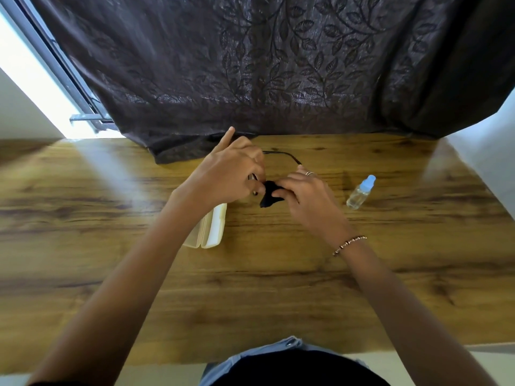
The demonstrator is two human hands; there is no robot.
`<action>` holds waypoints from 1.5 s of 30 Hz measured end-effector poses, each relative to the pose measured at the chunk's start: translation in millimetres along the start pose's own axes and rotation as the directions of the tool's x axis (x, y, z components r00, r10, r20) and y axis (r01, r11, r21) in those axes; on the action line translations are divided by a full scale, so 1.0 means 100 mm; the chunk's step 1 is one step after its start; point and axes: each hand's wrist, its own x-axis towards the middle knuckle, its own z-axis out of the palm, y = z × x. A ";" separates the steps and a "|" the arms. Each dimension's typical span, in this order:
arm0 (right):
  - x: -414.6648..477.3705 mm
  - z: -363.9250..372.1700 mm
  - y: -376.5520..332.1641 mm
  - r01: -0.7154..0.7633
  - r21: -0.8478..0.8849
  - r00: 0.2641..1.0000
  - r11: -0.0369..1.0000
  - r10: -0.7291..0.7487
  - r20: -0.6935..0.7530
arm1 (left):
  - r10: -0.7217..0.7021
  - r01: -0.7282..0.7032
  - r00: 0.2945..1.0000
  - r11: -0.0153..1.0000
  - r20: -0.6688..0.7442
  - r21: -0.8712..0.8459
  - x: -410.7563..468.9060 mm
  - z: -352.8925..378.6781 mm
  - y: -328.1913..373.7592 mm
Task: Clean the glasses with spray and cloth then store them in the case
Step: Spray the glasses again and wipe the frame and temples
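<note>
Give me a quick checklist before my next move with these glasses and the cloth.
1. Left hand grips the glasses: ok.
2. Right hand pinches the black cloth against them: ok.
3. Lenses wiped clean: cannot tell, the hands hide them.
4. Case looks open on the table, ready for storing: ok.
5. Spray bottle stands clear of both hands: ok.

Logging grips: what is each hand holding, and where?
Left hand grips the glasses by the front frame; right hand pinches the black cloth at its upper end.
</note>
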 end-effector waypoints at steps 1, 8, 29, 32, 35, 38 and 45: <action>-0.01 -0.02 0.04 -0.007 0.003 1.000 1.000 0.007 -0.015 | -0.014 0.014 1.000 1.000 0.005 0.012 -0.01 -0.02 -0.03; -0.03 -0.16 0.17 -0.064 0.030 0.997 0.997 0.066 -0.044 | -0.037 0.039 0.999 0.998 0.028 -0.050 -0.07 0.02 -0.11; 0.04 -0.04 -0.02 0.037 -0.227 0.985 0.973 -0.075 -0.158 | -0.008 0.013 0.970 1.000 -0.242 0.016 0.00 0.10 0.16; 0.05 -0.07 0.01 0.056 -0.224 0.971 0.973 -0.105 -0.215 | -0.009 0.008 0.954 1.000 -0.300 -0.005 -0.03 0.04 0.09; -0.02 -0.10 0.15 -0.009 -0.223 0.983 0.975 -0.033 -0.183 | -0.043 0.045 0.942 0.999 -0.332 -0.002 -0.11 -0.03 -0.06; -0.09 -0.11 0.26 -0.086 -0.182 0.983 0.980 0.054 -0.175 | -0.076 0.081 0.938 0.997 -0.338 -0.001 -0.14 -0.06 -0.14; 0.14 -0.04 0.03 0.035 -0.202 0.966 0.979 -0.085 -0.245 | -0.027 0.037 0.939 0.999 -0.342 0.024 0.00 0.00 0.05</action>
